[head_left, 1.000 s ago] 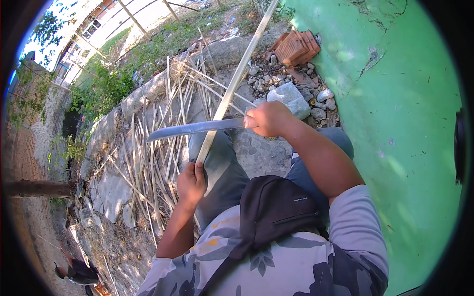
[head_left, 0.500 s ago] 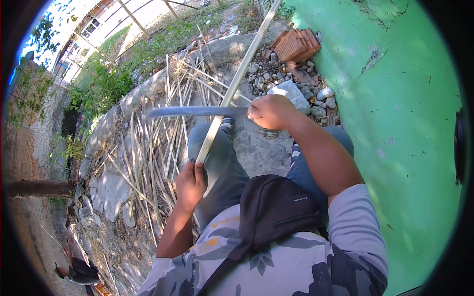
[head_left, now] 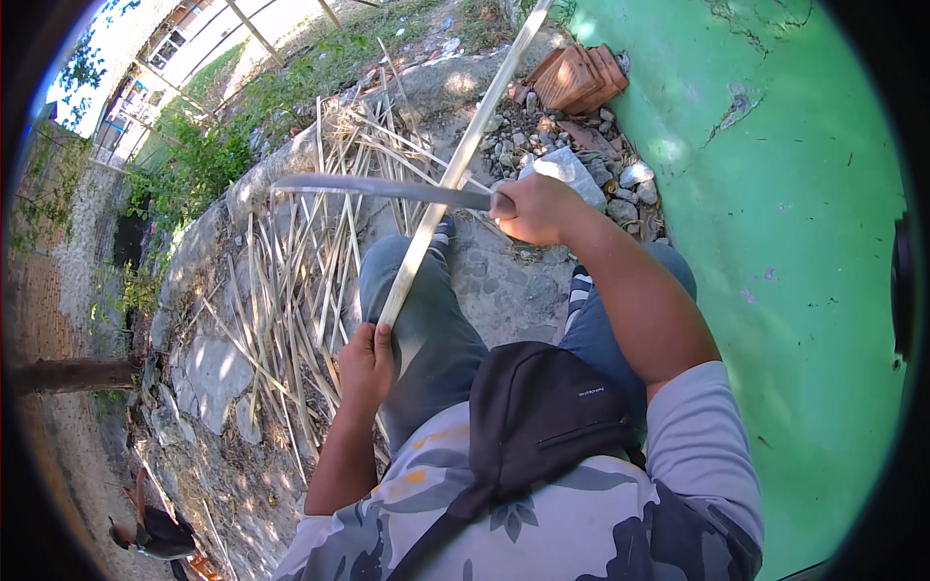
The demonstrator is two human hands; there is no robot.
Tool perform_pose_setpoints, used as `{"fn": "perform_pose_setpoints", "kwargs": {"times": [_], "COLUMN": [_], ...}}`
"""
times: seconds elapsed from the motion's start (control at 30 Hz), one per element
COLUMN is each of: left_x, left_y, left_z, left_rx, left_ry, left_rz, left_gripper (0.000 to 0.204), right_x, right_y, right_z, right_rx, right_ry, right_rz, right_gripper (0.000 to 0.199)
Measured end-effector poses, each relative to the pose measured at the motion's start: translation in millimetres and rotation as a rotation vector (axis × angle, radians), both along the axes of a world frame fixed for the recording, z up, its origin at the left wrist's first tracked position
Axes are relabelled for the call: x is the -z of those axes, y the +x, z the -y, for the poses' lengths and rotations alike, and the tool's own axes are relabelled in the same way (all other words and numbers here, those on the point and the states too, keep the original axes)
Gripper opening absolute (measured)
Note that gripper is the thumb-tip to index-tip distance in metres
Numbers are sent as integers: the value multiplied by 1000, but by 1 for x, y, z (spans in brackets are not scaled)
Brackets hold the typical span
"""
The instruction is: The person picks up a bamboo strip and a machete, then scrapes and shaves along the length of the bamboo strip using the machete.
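Note:
My left hand is closed around the near end of a long pale strip of split bamboo. The strip slants up and away to the right, passing over my left knee. My right hand grips the dark handle of a long curved machete. Its blade points left and crosses the strip roughly midway along. Whether the edge bites into the bamboo or only rests on it, I cannot tell.
Many split strips lie piled on the stony ground to my left. Rubble and stacked clay tiles sit ahead by the green wall. A dark post juts in at left; another person is at lower left.
The machete has moved slightly farther up along the strip, its tip now tilted higher. My right hand has shifted a little to the right. The left hand and strip have moved slightly left.

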State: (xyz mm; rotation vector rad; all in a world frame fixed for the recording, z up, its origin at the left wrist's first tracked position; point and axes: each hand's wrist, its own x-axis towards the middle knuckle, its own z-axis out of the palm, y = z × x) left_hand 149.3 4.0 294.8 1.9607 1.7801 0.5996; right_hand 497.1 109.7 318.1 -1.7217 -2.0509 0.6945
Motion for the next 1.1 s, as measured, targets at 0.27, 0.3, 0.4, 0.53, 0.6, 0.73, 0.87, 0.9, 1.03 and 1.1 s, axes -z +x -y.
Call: {"fn": "perform_pose_setpoints", "kwargs": {"times": [0.27,0.3,0.4,0.53,0.6,0.73,0.87,0.9,1.03,1.1], "left_x": [0,3,2,5,5,3,4,4,4,3], "left_y": [5,3,4,2,1,2,1,1,0,-1], "left_z": [3,2,4,1,2,1,-2,-2,-2,-2], "left_rx": [-19,-28,-45,-23,-21,-5,-1,-12,-8,-15], "left_ry": [46,57,60,54,48,44,44,22,24,0], "left_rz": [36,48,51,-2,-17,-33,-40,-19,-22,-11], "left_gripper": [43,43,43,43,43,43,43,43,43,43], "right_x": [2,0,-5,17,2,1,11,11,12,9], "right_y": [1,11,24,19,0,-10,17,23,24,13], "right_z": [-3,-5,-6,-2,7,8,-11,-13,-13,-3], "right_rx": [-123,-86,85,-41,-64,-293,-120,-60,-33,-74], "right_ry": [-43,-111,-79,46,25,105,-93,-82,-49,-19], "right_rz": [88,-8,-78,24,92,272,92,-5,-56,15], "right_gripper": [25,25,24,26,25,22,23,24,26,25]}}
